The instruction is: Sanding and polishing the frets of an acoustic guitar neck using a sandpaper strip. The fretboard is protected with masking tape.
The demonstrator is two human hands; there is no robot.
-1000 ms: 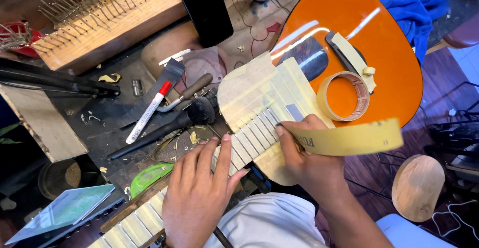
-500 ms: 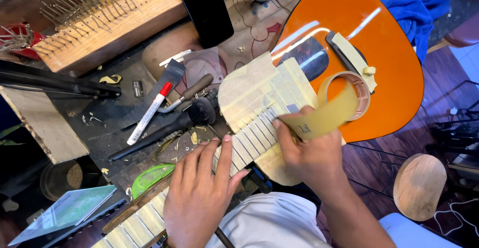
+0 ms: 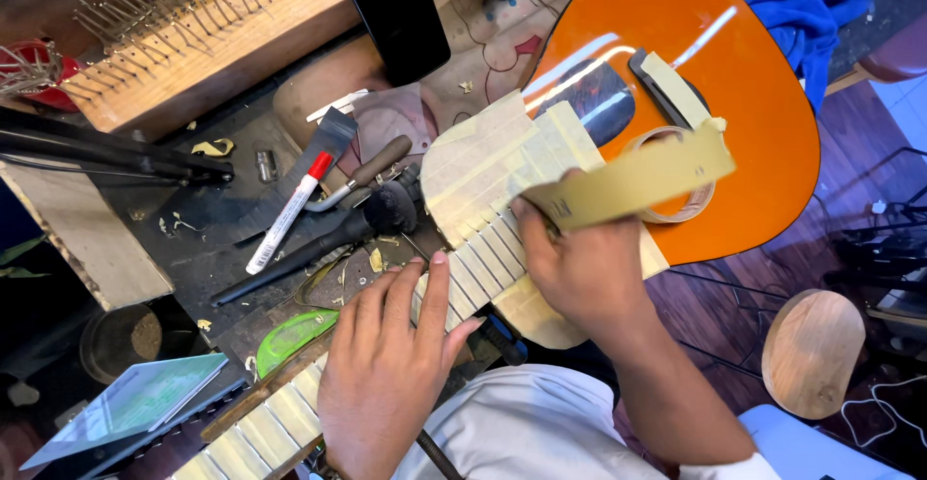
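Note:
An orange acoustic guitar (image 3: 744, 103) lies across the workbench, its upper body and fretboard (image 3: 488, 258) covered with strips of beige masking tape. My left hand (image 3: 391, 364) rests flat on the neck, fingers spread, holding nothing. My right hand (image 3: 579, 263) grips a long strip of masking tape (image 3: 642, 179) lifted above the guitar top. A roll of masking tape (image 3: 676, 176) sits on the orange body, partly behind the strip. The soundhole (image 3: 594, 103) is half exposed beside the taped area.
A red-capped white marker (image 3: 285, 214), a scraper (image 3: 328, 137), a black-handled tool (image 3: 319, 243) and tape scraps lie on the dark bench. A wooden block with metal pins (image 3: 193, 26) stands at the back. A blue cloth (image 3: 801, 2) is upper right, a round wooden stool (image 3: 811, 350) lower right.
My right hand has pulled the tape strip up and swung its free end from lower right to upper right over the roll. My left hand stayed on the neck.

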